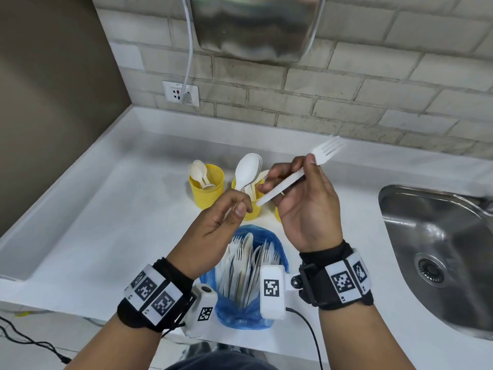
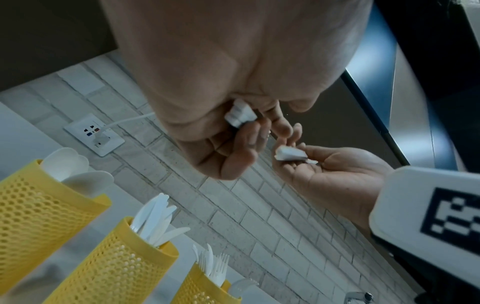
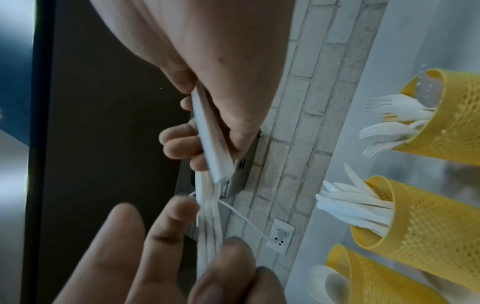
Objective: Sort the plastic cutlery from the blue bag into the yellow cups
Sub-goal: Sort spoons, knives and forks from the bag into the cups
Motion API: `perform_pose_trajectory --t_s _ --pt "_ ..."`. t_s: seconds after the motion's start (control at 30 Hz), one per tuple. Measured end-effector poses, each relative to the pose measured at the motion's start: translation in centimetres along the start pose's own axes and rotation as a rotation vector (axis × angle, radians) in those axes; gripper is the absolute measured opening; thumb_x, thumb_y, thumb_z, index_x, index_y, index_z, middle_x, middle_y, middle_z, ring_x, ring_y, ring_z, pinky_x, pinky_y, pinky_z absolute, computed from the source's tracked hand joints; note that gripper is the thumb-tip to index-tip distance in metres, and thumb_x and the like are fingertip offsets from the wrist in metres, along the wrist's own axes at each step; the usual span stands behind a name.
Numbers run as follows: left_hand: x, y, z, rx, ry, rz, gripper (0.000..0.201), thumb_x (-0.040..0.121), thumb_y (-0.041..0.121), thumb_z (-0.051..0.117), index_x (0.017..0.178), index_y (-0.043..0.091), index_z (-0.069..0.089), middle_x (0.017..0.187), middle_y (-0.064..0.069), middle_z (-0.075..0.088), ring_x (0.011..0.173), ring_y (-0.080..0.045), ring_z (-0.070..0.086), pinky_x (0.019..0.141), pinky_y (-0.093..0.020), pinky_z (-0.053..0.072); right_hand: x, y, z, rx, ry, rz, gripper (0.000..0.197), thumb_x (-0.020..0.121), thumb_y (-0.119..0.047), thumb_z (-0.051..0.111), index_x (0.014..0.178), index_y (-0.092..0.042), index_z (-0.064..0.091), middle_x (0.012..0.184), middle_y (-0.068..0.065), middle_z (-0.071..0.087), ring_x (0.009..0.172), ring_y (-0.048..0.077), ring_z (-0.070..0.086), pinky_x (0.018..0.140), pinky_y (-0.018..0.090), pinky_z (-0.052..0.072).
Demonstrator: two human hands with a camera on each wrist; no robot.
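Right hand (image 1: 301, 204) pinches a white fork (image 1: 298, 174) — left hand (image 1: 216, 222) grips several white spoons (image 1: 248, 169).

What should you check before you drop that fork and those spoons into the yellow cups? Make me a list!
1. Right hand grips the white plastic fork: ok.
2. Left hand holds the stacked white plastic spoons: ok.
3. Only one fork in the right hand: cannot tell.
4. Yellow mesh cup of forks has room: ok, it looks so.
5. Yellow mesh cup of spoons stands upright: ok.
6. Blue plastic bag emptied: not ok, cutlery remains inside.
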State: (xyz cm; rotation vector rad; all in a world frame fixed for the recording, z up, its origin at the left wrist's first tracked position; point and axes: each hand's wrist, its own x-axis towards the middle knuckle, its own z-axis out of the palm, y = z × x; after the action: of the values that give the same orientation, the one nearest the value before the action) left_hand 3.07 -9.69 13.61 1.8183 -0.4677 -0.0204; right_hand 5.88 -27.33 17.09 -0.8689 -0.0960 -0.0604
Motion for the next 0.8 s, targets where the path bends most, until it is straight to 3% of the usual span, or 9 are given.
perform_pose_trajectory --t_s 0.1,0.2,0.27,0.37,0.5,0.63,0.73,0.8 --pt "0.0 0.1 0.2 -0.098 0.001 -0.022 0.017 0.106 0.039 0.04 0.119 0.028 0.04 0.08 0.024 0.058 0.066 -0.006 0.049 0.072 -0.024 0.045 0.3 -0.1 -0.3 0.021 0.111 0.004 0.032 0.11 -0.032 0.039 0.086 -0.014 0.05 0.063 0.004 0.037 0.052 0.018 0.037 0.062 0.035 0.043" --pt "0.1 0.1 0.4 -0.151 0.013 -0.062 0.029 0.103 0.03 0.046 0.128 0.028 0.033 0.066 0.018 0.059 0.06 -0.014 0.042 0.067 -0.031 0.042 0.4 0.2 -0.6 -0.164 0.186 0.026 0.031 0.107 -0.037 0.048 0.089 -0.012 0.054 0.059 -0.003 0.027 0.048 0.012 0.026 0.053 0.03 0.031" --pt "0.1 -0.1 0.5 -0.136 0.014 -0.075 0.03 0.105 0.026 0.047 0.131 0.03 0.033 0.062 0.016 0.057 0.06 -0.018 0.04 0.064 -0.034 0.042 0.2 0.7 -0.7 -0.298 0.153 0.049 0.031 0.095 -0.041 0.062 0.099 -0.01 0.058 0.057 -0.006 0.03 0.047 0.01 0.027 0.052 0.029 0.03" --pt "0.2 -0.3 0.7 -0.121 0.003 -0.081 0.026 0.104 0.029 0.047 0.127 0.028 0.036 0.064 0.016 0.056 0.059 -0.015 0.041 0.062 -0.03 0.043 -0.2 1.5 -0.8 -0.416 0.035 0.085 0.046 0.079 -0.044 0.075 0.108 -0.01 0.065 0.058 -0.006 0.044 0.048 0.009 0.035 0.051 0.028 0.032" --pt "0.4 -0.3 0.9 -0.088 -0.039 -0.048 0.015 0.106 0.025 0.043 0.12 0.023 0.038 0.065 0.017 0.057 0.059 -0.013 0.042 0.06 -0.028 0.043 -0.6 2.3 -0.1 -0.517 -0.003 0.064 0.004 0.09 -0.022 0.077 0.091 -0.019 0.073 0.068 0.004 0.057 0.055 0.015 0.043 0.05 0.03 0.033" --pt "0.5 -0.6 0.7 -0.071 -0.046 -0.059 0.016 0.106 0.029 0.045 0.119 0.02 0.04 0.07 0.01 0.057 0.065 -0.013 0.049 0.066 -0.034 0.049 -0.3 2.5 -0.3 -0.576 0.034 0.016 0.011 0.095 -0.01 0.07 0.085 -0.011 0.068 0.062 0.002 0.054 0.053 0.015 0.041 0.051 0.03 0.034" --pt "0.9 -1.0 0.3 -0.02 0.008 -0.029 0.019 0.1 0.029 0.057 0.115 0.018 0.054 0.089 0.005 0.064 0.084 -0.016 0.063 0.083 -0.039 0.056 0.0 2.5 -0.7 -0.73 -0.016 -0.041 0.01 0.095 -0.012 0.071 0.093 -0.002 0.068 0.072 0.003 0.069 0.06 0.02 0.061 0.058 0.034 0.05" --pt "1.2 -1.4 -0.4 0.039 0.076 -0.016 0.022 0.092 0.03 0.07 0.109 0.017 0.066 0.094 0.005 0.067 0.09 -0.02 0.066 0.086 -0.041 0.058 0.1 2.4 -0.8 -0.832 -0.064 -0.064 0.01 0.094 -0.014 0.072 0.095 -0.004 0.07 0.081 0.009 0.076 0.074 0.03 0.072 0.068 0.044 0.059"
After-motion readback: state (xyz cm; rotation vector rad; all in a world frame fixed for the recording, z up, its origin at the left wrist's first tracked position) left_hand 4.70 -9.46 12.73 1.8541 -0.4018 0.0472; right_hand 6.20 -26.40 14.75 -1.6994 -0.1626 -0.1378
